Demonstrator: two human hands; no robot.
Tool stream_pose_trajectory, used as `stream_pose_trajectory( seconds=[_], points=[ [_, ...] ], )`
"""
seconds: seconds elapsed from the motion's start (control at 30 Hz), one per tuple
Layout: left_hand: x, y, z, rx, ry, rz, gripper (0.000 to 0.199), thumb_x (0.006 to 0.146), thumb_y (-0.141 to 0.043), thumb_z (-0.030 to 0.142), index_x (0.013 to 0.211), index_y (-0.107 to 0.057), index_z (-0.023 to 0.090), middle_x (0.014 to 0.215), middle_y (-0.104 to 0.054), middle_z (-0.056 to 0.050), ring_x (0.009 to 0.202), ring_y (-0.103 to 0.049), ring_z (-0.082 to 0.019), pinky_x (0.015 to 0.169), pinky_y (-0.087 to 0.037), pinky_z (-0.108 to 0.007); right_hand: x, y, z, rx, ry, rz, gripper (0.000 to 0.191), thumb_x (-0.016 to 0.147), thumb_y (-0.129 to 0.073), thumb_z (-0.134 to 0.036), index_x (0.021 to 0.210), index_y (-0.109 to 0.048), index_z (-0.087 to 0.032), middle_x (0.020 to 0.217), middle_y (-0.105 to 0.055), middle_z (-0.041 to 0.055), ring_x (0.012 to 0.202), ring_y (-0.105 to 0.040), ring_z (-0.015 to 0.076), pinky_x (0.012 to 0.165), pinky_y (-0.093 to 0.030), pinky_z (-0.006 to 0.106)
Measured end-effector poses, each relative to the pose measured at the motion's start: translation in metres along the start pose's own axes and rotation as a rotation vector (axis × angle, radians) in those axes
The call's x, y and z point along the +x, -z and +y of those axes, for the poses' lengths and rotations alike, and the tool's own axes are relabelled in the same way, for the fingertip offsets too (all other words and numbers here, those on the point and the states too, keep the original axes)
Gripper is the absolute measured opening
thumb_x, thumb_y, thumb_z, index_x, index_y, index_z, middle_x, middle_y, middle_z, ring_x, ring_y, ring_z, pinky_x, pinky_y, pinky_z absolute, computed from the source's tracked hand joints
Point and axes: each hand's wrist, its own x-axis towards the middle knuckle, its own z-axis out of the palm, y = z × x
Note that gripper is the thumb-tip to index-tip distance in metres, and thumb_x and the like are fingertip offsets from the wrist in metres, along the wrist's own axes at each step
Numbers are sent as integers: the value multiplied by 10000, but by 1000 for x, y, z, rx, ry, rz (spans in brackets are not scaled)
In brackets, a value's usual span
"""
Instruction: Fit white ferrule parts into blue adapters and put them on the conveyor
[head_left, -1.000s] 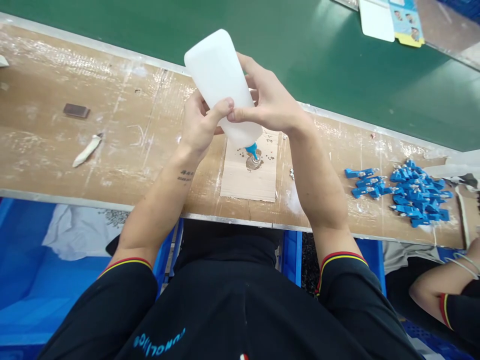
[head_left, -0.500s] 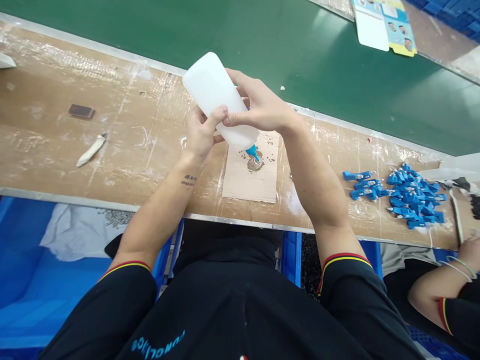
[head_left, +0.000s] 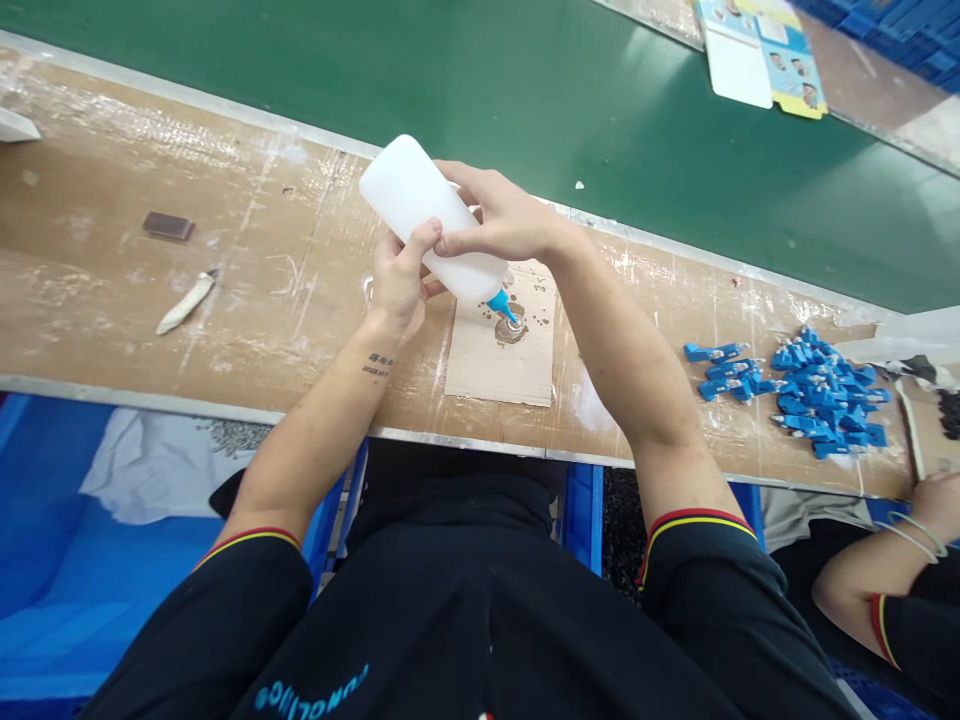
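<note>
A white bottle (head_left: 420, 195) with a blue nozzle (head_left: 502, 304) is tilted, nozzle down to the right. My left hand (head_left: 399, 275) is wrapped round its lower left side, thumb on top. My right hand (head_left: 502, 215) grips it from the upper right, the two thumbs close together. The nozzle tip is at a small ring-shaped piece (head_left: 514, 325) inside a wet, dark patch on a flat cardboard piece (head_left: 499, 370). Whether the tip touches the ring I cannot tell.
Blue plastic parts (head_left: 825, 390) are heaped on the bench at the right, near another person's arm (head_left: 874, 580). A brown block (head_left: 168, 226) and a white-wrapped blade-like tool (head_left: 186, 303) lie left. Blue bins (head_left: 52, 560) stand below the bench edge.
The bottle's raised end has come down and slightly left, with both my hands shifting a little along with it. The nozzle stays over the ring.
</note>
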Motion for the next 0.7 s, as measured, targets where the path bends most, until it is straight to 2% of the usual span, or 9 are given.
stream_pose_trajectory(
  seconds=[0.17,0.3,0.4,0.5,0.6,0.7],
  points=[
    [5,7,-5,-17,11,-18,477,843,-822,337,1304,-698,347,1059,-841,-8,1161,-785,-297,773,-690,-323,6,-3,5,-24,1,-19,806,586,-662,-739,1227,-811,-273,1327,-812,12,1323,-637,264,958,-532,362],
    [7,8,-8,15,-26,-35,411,845,-811,356,1245,-723,317,1018,-836,-18,1125,-788,-287,698,-671,-295,10,-3,8,-29,-3,-38,780,585,-666,-737,1176,-820,-252,1297,-822,30,1308,-623,264,982,-518,372],
    [9,8,-10,39,-54,-14,337,854,-789,371,1172,-739,274,981,-835,-29,1055,-797,-276,658,-656,-279,11,-2,9,-12,-1,-56,781,628,-703,-704,1238,-784,-223,1280,-817,38,1282,-614,261,987,-526,373],
    [12,10,-12,9,-39,-28,379,844,-799,370,1204,-732,274,949,-834,-27,1006,-805,-270,651,-657,-279,10,-1,8,25,-12,-81,786,676,-763,-625,1339,-715,-204,1359,-770,42,1223,-626,244,996,-543,374],
    [14,14,-13,-34,0,-32,492,834,-818,355,1306,-693,300,1005,-840,-28,1061,-804,-279,695,-667,-289,11,-1,9,42,-25,-117,780,697,-784,-551,1403,-667,-242,1413,-737,17,1216,-626,241,1041,-545,394],
    [15,18,-14,-39,31,-19,497,843,-816,358,1314,-680,283,1047,-843,-33,1065,-807,-271,709,-661,-275,14,-2,12,27,-33,-136,773,676,-779,-540,1406,-668,-309,1394,-750,-9,1244,-625,259,1064,-544,394]
  ],
)
